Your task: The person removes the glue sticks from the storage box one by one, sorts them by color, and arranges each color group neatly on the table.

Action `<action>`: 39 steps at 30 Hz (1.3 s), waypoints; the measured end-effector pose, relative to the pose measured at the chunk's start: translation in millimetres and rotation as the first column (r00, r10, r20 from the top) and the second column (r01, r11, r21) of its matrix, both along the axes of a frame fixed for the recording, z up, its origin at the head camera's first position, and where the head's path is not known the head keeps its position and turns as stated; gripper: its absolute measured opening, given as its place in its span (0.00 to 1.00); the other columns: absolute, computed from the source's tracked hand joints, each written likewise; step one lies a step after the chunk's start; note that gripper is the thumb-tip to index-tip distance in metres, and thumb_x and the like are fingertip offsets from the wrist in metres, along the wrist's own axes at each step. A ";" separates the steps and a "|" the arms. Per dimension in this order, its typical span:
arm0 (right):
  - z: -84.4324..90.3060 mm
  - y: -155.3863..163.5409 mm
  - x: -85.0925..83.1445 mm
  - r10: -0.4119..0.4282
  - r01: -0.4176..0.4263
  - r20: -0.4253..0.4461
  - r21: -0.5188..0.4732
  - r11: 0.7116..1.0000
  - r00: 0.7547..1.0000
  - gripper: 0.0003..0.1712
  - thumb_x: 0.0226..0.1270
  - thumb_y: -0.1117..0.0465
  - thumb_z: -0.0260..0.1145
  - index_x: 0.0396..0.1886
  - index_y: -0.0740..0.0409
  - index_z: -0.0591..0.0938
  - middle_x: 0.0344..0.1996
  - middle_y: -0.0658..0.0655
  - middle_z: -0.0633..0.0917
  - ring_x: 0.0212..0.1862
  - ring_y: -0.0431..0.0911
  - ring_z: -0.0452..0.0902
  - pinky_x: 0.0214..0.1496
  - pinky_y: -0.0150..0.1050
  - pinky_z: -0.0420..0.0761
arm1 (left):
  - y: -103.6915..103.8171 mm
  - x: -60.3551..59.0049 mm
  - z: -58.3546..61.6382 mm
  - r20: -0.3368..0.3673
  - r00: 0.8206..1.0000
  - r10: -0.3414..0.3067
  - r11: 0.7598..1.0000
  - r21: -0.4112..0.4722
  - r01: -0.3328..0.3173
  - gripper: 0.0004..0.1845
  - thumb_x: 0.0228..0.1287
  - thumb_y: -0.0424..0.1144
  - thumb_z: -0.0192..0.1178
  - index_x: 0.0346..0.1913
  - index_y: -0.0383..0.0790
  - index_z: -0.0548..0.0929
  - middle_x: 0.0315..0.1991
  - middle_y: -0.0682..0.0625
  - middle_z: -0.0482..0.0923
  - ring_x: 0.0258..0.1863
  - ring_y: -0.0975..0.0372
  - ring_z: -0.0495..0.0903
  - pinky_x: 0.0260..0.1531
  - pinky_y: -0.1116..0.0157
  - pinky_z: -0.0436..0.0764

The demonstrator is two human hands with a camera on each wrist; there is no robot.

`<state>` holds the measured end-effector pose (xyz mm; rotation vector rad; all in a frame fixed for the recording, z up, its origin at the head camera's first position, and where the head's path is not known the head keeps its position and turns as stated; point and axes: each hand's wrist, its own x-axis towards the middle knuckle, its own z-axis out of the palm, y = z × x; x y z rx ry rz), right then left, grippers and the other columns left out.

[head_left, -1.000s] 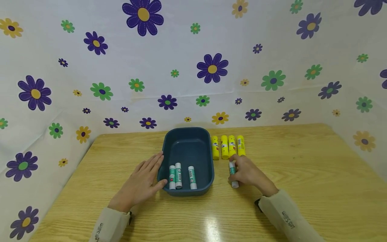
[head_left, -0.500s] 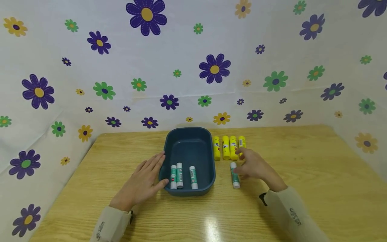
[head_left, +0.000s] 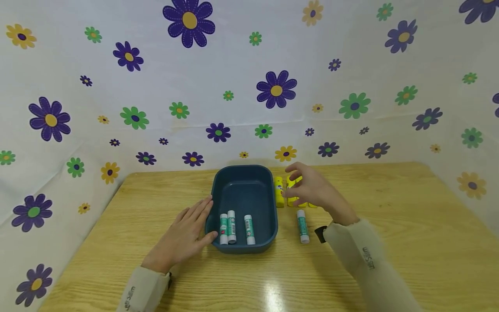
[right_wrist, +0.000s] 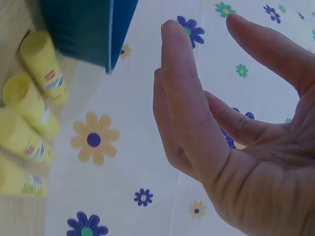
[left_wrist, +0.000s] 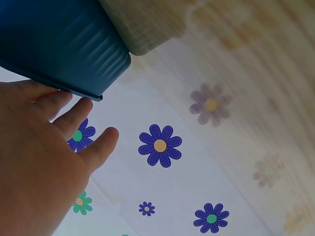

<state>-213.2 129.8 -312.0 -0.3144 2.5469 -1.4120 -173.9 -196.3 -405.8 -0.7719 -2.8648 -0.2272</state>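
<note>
My left hand (head_left: pixel 181 236) rests with straight fingers on the left rim of a dark blue plastic bin (head_left: pixel 244 248). In the left wrist view its fingertips meet the bin's edge. Three white-and-green glue sticks (head_left: pixel 250 229) lie inside, toward the near end. My right hand (head_left: pixel 313 188) is over a row of yellow glue sticks (head_left: pixel 279 193) beside the bin, partly covering them. Its fingers are spread and loosely bent, holding nothing, as the right wrist view also shows. Another white-and-green glue stick (head_left: pixel 302 226) lies on the table just nearer than this hand.
A wooden table (head_left: pixel 390 225) carries everything. Behind it and along both sides hangs a white cloth (head_left: pixel 234 56) printed with flowers. The bin's far half shows its bare floor.
My right hand has let go of the white-and-green glue stick, leaving it on the table, and has moved away over the yellow glue sticks. The left hand has stayed at the bin.
</note>
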 end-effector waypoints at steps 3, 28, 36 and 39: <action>1.1 -11.4 -0.6 0.006 -0.006 0.001 -0.035 0.999 1.000 0.34 0.53 0.68 0.68 0.59 0.65 0.64 0.51 0.69 0.68 0.44 0.57 0.74 0.32 0.42 0.82 | 0.5 -0.1 0.9 0.019 1.000 0.006 1.000 -0.007 -0.005 0.41 0.63 0.60 0.46 0.71 0.38 0.50 0.71 0.48 0.45 0.69 0.55 0.46 0.64 0.49 0.50; -37.1 -77.6 1.3 0.102 -0.072 0.171 -0.176 0.982 0.980 0.33 0.50 0.74 0.68 0.58 0.64 0.67 0.52 0.69 0.68 0.36 0.60 0.79 0.27 0.44 0.82 | 0.6 -0.7 2.6 0.029 1.000 0.009 1.000 -0.009 -0.009 0.40 0.64 0.59 0.46 0.71 0.39 0.49 0.72 0.50 0.43 0.69 0.57 0.44 0.64 0.50 0.49; -45.5 -86.4 1.6 0.110 -0.100 0.172 -0.067 0.993 0.979 0.34 0.48 0.75 0.68 0.57 0.64 0.68 0.51 0.68 0.69 0.31 0.51 0.79 0.26 0.41 0.81 | -0.9 0.0 2.0 0.035 0.999 0.004 1.000 -0.004 -0.004 0.41 0.64 0.59 0.46 0.71 0.39 0.49 0.72 0.49 0.44 0.69 0.57 0.45 0.64 0.51 0.49; -48.6 -88.2 0.6 0.122 -0.119 0.158 -0.026 0.993 0.980 0.33 0.48 0.76 0.67 0.56 0.64 0.68 0.51 0.68 0.70 0.30 0.50 0.78 0.26 0.41 0.81 | -1.0 0.4 1.5 0.035 0.999 0.004 1.000 0.005 -0.005 0.40 0.64 0.59 0.47 0.71 0.39 0.50 0.72 0.49 0.44 0.69 0.56 0.46 0.64 0.50 0.49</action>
